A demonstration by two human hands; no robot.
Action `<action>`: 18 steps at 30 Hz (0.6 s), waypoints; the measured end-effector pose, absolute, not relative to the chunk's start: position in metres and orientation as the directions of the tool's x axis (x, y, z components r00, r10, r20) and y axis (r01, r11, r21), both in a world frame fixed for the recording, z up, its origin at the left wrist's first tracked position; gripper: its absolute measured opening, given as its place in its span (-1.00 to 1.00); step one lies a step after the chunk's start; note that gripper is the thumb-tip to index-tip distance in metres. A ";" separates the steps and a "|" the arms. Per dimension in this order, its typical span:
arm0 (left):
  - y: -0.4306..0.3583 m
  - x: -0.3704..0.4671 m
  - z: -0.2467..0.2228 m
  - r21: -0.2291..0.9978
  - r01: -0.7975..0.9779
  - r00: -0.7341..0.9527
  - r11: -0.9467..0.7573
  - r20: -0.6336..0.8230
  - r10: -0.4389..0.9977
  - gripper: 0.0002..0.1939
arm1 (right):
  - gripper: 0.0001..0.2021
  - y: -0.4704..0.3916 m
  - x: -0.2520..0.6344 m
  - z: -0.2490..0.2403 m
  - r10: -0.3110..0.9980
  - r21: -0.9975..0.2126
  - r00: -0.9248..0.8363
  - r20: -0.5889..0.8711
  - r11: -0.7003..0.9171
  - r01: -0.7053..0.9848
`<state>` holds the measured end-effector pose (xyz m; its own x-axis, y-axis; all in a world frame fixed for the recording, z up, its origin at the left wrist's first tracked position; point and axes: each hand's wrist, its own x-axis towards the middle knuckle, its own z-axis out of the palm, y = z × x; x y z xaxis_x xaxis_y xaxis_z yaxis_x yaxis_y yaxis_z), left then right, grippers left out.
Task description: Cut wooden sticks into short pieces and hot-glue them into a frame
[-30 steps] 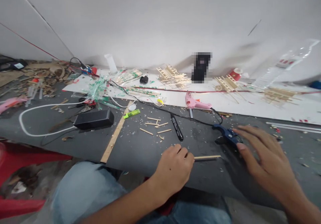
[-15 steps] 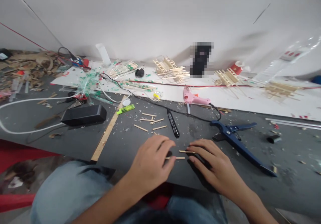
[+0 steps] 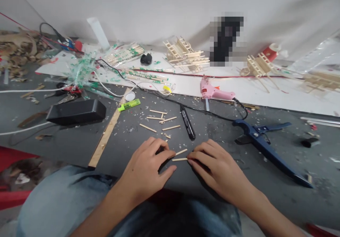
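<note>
Two short wooden sticks lie between my hands on the grey table. My left hand (image 3: pixel 150 164) rests at the left end of the upper stick (image 3: pixel 181 152), its thumb and fingers apart. The lower stick (image 3: pixel 180 159) has its right end at the fingertips of my right hand (image 3: pixel 215 164), which are pinched together on it. Beyond my hands lie several more short sticks (image 3: pixel 171 127), two of them joined by a small crosspiece (image 3: pixel 162 115). A black marker (image 3: pixel 187 123) is just right of these sticks.
A blue cutter (image 3: pixel 271 148) lies at the right. Behind are a pink glue gun (image 3: pixel 216 92) with its cable and small wooden carts (image 3: pixel 183 52). At the left are a black box (image 3: pixel 77 112), a wooden strip (image 3: pixel 106 137) and a green highlighter (image 3: pixel 129 105).
The view has shifted. My left hand now touches the upper stick, and the lower stick's right end is at my right fingertips. The two sticks are closer together, overlapping side by side.
</note>
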<state>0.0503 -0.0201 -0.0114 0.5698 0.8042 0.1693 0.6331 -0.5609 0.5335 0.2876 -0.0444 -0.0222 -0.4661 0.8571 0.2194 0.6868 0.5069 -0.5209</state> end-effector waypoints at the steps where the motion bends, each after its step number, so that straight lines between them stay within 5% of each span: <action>1: -0.019 0.050 -0.012 0.533 0.634 0.572 -0.560 0.163 0.804 -0.82 | -0.86 -0.044 0.286 -0.022 0.861 -0.534 -0.458 0.220 0.499 0.683; 7: -0.015 0.047 -0.016 0.573 0.595 0.616 -0.564 0.126 0.777 -0.85 | -0.90 -0.042 0.277 -0.024 0.895 -0.608 -0.398 0.201 0.433 0.666; 18: -0.013 0.039 -0.008 0.559 0.560 0.703 -0.611 0.068 0.708 -0.73 | -0.89 -0.046 0.278 -0.026 0.900 -0.570 -0.357 0.250 0.435 0.697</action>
<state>0.0393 -0.0131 -0.0080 0.7033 0.7076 0.0681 0.5603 -0.6108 0.5595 0.2784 -0.0464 -0.0261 -0.3572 0.8999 0.2504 0.6973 0.4352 -0.5696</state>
